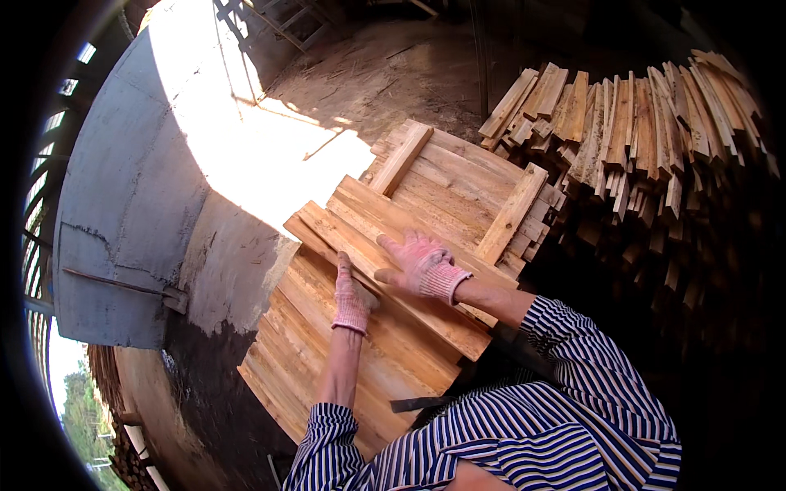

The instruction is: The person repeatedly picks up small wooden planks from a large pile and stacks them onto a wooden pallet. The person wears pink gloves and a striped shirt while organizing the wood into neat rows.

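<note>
Long, flat tan wooden board point(426, 313): lies on the near slatted tan wooden panel point(397, 360), long axis far left to near right. Two hands, pink knit gloves. Right hand point(422, 266): laid flat over board's far side, fingers spread. Left hand point(353, 299): at near edge, fingers together; grip cannot be told, seen edge-on. Far slatted wooden panel point(450, 192): two pale wooden crosspieces point(403, 159). Far right: one pile of narrow sawn strips point(622, 135).

Rough woodworking workshop: stacked timber strips point(630, 131), battened plank panel point(458, 192), dirt-strewn floor point(368, 78).
</note>
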Motion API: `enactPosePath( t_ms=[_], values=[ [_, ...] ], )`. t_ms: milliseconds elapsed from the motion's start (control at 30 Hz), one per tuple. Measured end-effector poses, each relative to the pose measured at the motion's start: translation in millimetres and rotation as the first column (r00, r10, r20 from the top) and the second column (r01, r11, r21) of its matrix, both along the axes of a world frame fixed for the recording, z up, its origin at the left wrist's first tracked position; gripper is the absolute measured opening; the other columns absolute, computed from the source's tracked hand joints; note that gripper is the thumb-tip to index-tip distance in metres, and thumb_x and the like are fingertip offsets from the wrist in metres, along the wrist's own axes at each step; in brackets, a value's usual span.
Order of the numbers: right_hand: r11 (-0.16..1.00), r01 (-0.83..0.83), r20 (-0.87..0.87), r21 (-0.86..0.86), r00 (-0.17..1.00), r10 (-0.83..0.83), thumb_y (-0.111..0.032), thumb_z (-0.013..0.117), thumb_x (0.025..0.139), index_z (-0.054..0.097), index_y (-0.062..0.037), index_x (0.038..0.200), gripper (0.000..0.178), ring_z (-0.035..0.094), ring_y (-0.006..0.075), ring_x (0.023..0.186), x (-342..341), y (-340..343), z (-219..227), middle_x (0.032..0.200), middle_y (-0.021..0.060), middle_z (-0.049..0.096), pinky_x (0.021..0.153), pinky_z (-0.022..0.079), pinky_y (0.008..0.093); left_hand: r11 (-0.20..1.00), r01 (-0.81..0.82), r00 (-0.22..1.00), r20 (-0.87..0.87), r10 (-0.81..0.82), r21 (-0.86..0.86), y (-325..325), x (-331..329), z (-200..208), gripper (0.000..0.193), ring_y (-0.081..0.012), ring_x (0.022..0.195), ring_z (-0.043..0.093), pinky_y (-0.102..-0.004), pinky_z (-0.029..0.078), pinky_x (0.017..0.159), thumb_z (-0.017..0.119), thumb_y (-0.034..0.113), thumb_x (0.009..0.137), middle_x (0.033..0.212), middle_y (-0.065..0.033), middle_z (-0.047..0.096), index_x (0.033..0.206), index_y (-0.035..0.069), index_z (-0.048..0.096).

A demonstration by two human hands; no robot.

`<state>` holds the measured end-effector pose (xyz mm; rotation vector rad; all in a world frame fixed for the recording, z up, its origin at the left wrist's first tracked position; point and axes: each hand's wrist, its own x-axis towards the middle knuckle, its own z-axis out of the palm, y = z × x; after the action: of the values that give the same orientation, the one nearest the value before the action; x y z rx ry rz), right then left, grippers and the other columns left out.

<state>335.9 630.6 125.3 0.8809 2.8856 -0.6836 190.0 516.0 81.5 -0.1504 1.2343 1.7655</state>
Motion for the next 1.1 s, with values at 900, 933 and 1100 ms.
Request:
enactPosePath(
  t_ms=[900, 933, 1100],
  values=[
    [0.896, 0.029, -0.696, -0.443, 0.619, -0.364, -0.036, 0.057, 0.1, 0.038, -0.0103, 0.154, 0.063, 0.053, 0.0355, 0.133, 120.8, 202.0, -129.5, 0.144, 0.0187, 0.055, 0.109, 0.046, 0.0395, 0.617, -0.306, -0.507, -0.425, -0.75, -0.725, 61.0, 20.8, -41.3, 0.08, -0.0431, 0.15, 0.026, -0.0515, 0.019, 0.123, 0.049, 0.058, 0.1, 0.16, -0.0247, 0.034, 0.157, 0.004, 0.031],
    [0.917, 0.263, -0.711, -0.301, 0.578, -0.4, -0.034, 0.057, 0.1, 0.041, -0.0093, 0.153, 0.06, 0.052, 0.0355, 0.133, 135.1, 181.5, -122.7, 0.143, 0.0189, 0.056, 0.11, 0.045, 0.0387, 0.584, -0.348, -0.466, -0.405, -0.786, -0.733, 45.9, 14.1, -47.6, 0.079, -0.0436, 0.149, 0.027, -0.0514, 0.02, 0.123, 0.05, 0.057, 0.1, 0.159, -0.0246, 0.035, 0.156, 0.003, 0.032],
    [0.618, -0.484, 0.768, 0.62, 0.212, -0.605, -0.052, 0.052, 0.1, 0.013, -0.0095, 0.163, 0.086, 0.026, 0.0272, 0.153, 279.4, 79.5, -192.3, 0.167, 0.0018, 0.027, 0.126, 0.012, 0.0518, 0.812, -0.08, -0.651, -0.587, -0.482, -0.578, 130.2, 69.3, -37.4, 0.065, -0.0445, 0.145, 0.032, -0.058, 0.023, 0.119, 0.051, 0.052, 0.101, 0.154, -0.0229, 0.041, 0.149, 0.009, 0.044]
  ],
)
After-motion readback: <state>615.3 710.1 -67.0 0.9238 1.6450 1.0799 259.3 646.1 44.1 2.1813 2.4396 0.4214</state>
